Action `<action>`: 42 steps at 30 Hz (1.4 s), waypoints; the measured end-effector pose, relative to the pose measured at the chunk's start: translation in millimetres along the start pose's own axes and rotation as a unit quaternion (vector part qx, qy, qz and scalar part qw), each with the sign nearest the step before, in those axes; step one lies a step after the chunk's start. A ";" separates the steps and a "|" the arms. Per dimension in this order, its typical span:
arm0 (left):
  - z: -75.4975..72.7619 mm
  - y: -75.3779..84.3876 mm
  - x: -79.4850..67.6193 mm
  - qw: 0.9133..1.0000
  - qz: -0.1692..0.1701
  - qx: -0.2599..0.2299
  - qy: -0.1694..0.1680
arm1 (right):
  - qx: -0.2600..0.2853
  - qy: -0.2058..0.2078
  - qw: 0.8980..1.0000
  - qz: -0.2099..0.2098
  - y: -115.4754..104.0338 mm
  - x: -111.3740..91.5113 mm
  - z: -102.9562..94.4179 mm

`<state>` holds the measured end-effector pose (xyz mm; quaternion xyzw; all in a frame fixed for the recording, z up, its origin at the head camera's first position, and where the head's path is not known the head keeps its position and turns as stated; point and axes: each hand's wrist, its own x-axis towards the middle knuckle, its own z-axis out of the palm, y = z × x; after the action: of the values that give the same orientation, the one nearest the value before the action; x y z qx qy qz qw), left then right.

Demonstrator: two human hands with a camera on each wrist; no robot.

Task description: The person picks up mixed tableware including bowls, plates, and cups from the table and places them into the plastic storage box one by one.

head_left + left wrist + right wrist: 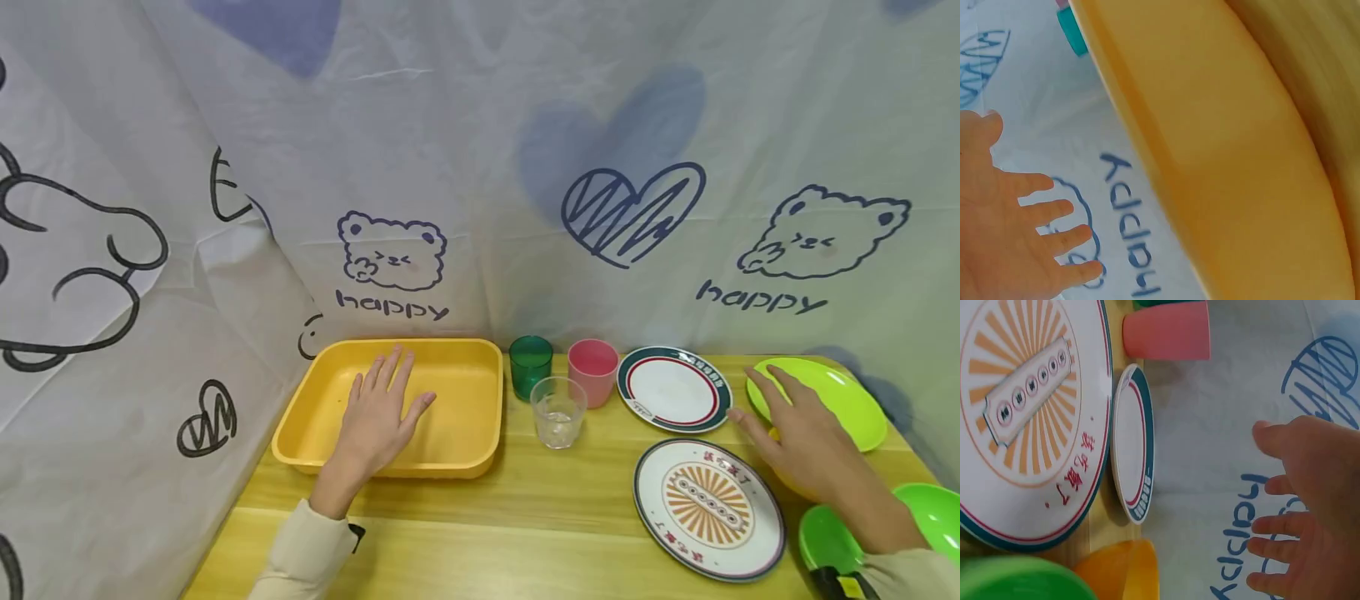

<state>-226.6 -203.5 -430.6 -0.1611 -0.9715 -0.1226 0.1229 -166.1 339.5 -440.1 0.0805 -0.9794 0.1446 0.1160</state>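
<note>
My left hand (pixel 378 412) hovers over the yellow rectangular tub (pixel 457 408), its fingers spread and holding nothing. The left wrist view shows the tub's side, with the hand apart from it. On the right side, my right hand (pixel 813 442) hangs above the tableware, fingers extended, with nothing in it. Nearest to it are a lime-green plate (pixel 851 400), a white plate with an orange sunburst (pixel 708 508) and an orange-yellow bowl-like piece (pixel 1116 572), which the hand partly hides in the head view. A white plate with a dark green rim (pixel 671 390) lies behind the sunburst plate.
Between tub and plates stand a dark green cup (pixel 531 371), a pink cup (pixel 594 375) and a clear cup (pixel 558 417). At the right front are a green bowl (pixel 828 537) and another bright green dish (pixel 933 512). A printed cloth (pixel 495 167) hangs behind the wooden table (pixel 480 542).
</note>
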 end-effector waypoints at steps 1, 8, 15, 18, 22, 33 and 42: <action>2.3 4.1 -1.3 1.000 0.005 -0.001 0.004 | 0.005 0.000 1.000 -0.003 -2.1 -1.4 0.6; 25.5 34.8 -8.5 0.999 0.041 -0.005 -0.011 | 0.020 -0.040 0.999 0.010 -20.7 -9.0 6.0; 46.6 58.5 -13.9 0.998 0.060 0.007 -0.028 | 0.043 -0.104 0.993 0.030 -30.6 -11.1 16.1; 54.0 64.9 -14.5 0.997 0.069 0.022 -0.029 | 0.039 -0.117 0.992 0.038 -29.9 -12.3 23.1; 62.7 71.4 -15.6 0.996 0.075 0.041 -0.035 | 0.035 -0.118 0.992 0.038 -28.5 -14.7 34.2; 80.7 80.3 -18.2 0.995 0.072 0.065 -0.015 | 0.006 -0.087 0.996 0.021 -28.8 -26.3 57.2; 83.9 86.2 -19.0 0.993 0.081 0.084 -0.010 | -0.028 -0.081 0.996 0.027 -31.9 -34.1 65.0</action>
<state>-196.3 -106.5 -497.6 -0.2299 -0.9632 -0.0285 0.1361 -140.6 294.0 -500.8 0.0620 -0.9910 0.1136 0.0341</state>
